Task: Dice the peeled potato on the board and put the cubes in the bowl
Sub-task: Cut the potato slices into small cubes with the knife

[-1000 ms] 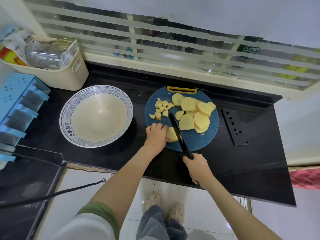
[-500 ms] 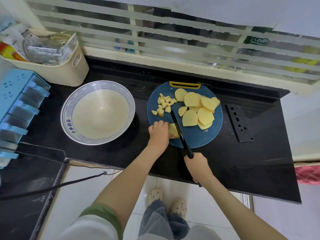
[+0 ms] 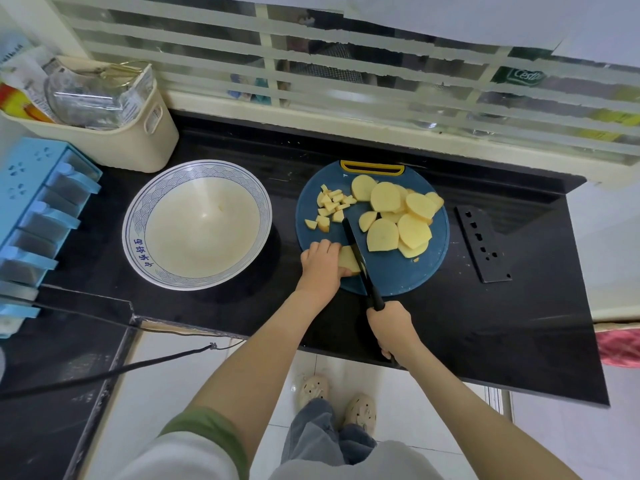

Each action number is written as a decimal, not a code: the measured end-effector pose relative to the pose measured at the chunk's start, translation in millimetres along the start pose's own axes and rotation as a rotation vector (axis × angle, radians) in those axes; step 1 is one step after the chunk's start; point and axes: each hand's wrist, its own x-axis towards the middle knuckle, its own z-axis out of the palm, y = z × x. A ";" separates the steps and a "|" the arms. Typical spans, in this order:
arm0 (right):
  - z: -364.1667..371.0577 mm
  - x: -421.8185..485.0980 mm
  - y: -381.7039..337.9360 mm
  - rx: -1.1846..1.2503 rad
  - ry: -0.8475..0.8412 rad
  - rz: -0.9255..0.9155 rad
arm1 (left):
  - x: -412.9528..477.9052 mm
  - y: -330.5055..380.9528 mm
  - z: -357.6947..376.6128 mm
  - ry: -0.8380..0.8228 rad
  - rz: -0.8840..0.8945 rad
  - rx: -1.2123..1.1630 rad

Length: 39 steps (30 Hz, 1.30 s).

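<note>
The left hand (image 3: pixel 320 268) reaches forward to the near left of the board (image 3: pixel 391 275), fingers curled down over a potato piece (image 3: pixel 347 258), pinning it. The right hand (image 3: pixel 391 329) is fisted round the knife (image 3: pixel 358 258) handle near the counter's edge, blade against the piece's right side. Slices (image 3: pixel 398 220) lie far right on the board, cubes (image 3: pixel 330 206) far left. The bowl (image 3: pixel 138 244) sits left of the board.

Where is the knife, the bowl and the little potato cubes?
knife (image 3: pixel 358 259), head view, on the black blade.
bowl (image 3: pixel 180 237), head view, on its inner wall.
potato cubes (image 3: pixel 329 205), head view, middle of the pile.
</note>
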 end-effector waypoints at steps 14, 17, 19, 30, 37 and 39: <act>2.1 -22.0 6.9 0.112 0.047 -0.092 | 1.5 5.2 -4.0 -0.024 -0.063 -0.020; 2.0 -21.2 8.9 0.109 0.044 -0.080 | 1.5 5.5 -4.3 -0.031 -0.069 -0.027; 2.5 -21.3 10.2 0.088 0.038 -0.081 | 1.2 5.9 -4.6 -0.030 -0.072 -0.054; 7.2 -10.1 16.4 -0.014 0.022 -0.050 | 4.1 3.5 -3.4 0.008 -0.098 -0.077; 9.2 -0.5 9.9 -0.034 0.021 -0.010 | 6.8 1.3 -0.1 -0.016 -0.108 -0.091; 10.4 1.8 8.6 -0.036 0.028 -0.005 | 7.6 0.4 -0.5 -0.020 -0.108 -0.094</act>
